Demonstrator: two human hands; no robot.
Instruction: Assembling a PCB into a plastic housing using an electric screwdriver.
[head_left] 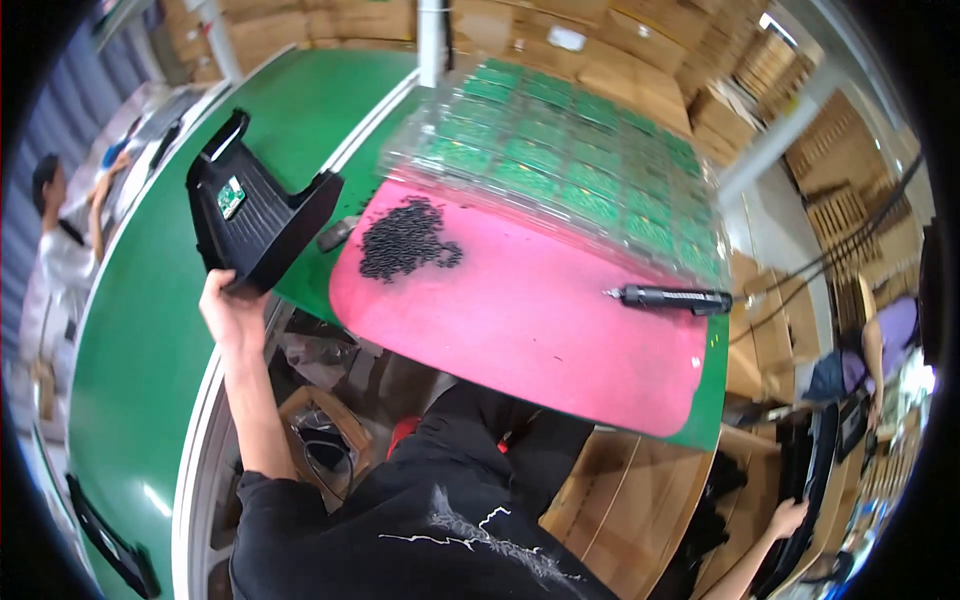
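Note:
At the left, my left hand (pixel 232 312) grips the near edge of a black plastic housing (pixel 262 215), thumb on its rim. A small green circuit board (pixel 231 198) sits inside this tray-like housing, which is over the green bench. Far out to the lower right, my right hand (pixel 788 518) is closed on the edge of a long black plastic part (pixel 822 470) at a cardboard box. Some of its fingers are hidden behind the part. On the pink mat (pixel 520 320) are a heap of small black screws (pixel 405 238) and a black electric screwdriver (pixel 675 299).
Clear plastic trays of green circuit boards (pixel 560 150) stand behind the mat. Another black part (pixel 110 540) lies at the lower left of the green bench (pixel 130 400). An open cardboard box (pixel 640 500) is beside my legs. Other people work at far left and far right.

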